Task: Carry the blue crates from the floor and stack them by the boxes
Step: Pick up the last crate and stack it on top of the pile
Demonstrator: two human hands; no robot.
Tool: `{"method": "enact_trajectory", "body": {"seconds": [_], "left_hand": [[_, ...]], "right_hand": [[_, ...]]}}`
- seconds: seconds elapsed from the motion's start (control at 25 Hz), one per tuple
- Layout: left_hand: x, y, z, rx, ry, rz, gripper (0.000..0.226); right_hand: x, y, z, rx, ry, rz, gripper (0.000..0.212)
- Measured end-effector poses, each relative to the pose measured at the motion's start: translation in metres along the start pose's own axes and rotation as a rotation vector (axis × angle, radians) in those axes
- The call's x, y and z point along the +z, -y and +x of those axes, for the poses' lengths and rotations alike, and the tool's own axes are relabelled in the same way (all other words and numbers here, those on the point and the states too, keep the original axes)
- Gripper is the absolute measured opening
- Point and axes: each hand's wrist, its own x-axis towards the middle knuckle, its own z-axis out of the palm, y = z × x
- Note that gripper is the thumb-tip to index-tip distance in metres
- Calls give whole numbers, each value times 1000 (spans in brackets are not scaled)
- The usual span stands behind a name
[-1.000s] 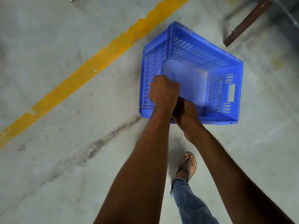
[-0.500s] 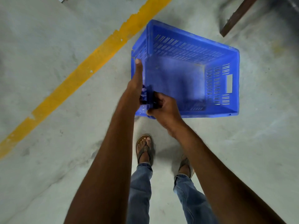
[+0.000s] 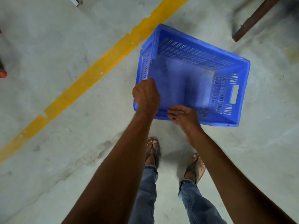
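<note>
One blue slotted plastic crate point(image 3: 224, 65) is in front of me above the concrete floor, empty, its open top facing up. My left hand point(image 3: 146, 96) is closed over the crate's near left corner rim. My right hand point(image 3: 184, 116) lies on the near long rim just right of the left hand, fingers extended and curling over the edge. The near wall of the crate is hidden behind my hands. I cannot tell whether the crate touches the floor.
A yellow painted line point(image 3: 97, 68) runs diagonally across the grey concrete floor point(image 3: 48, 38) left of the crate. A rusty brown metal bar point(image 3: 252, 18) lies at the top right. My sandalled feet point(image 3: 152, 151) stand just below the crate. A red object point(image 3: 2, 73) shows at the left edge.
My left hand shifted from flat against the left wall to a fist over the near left corner. My right hand slid right along the near rim and loosened.
</note>
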Motion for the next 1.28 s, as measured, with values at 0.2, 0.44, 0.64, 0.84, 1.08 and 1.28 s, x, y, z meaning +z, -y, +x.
{"method": "enact_trajectory", "body": {"seconds": [0.2,0.44,0.64,0.84,1.08,1.28], "left_hand": [[-2,-14,-6,165,15,98,35],[-12,-4,-8,228,-57,87,32],[-8,34,16,114,-26,107,27],[22,84,35,-32,-1,73,27],[62,110,59,-101,18,66,26],[87,122,69,-126,31,86,28]], "right_hand": [[-18,-4,5,-73,-154,-21,41],[-36,-8,23,-123,-348,-181,21],[-90,-11,41,-103,-579,-422,35],[-144,-37,77,76,-695,-210,46],[-153,-68,122,220,-464,22,6],[-163,-84,162,213,-290,244,14]]}}
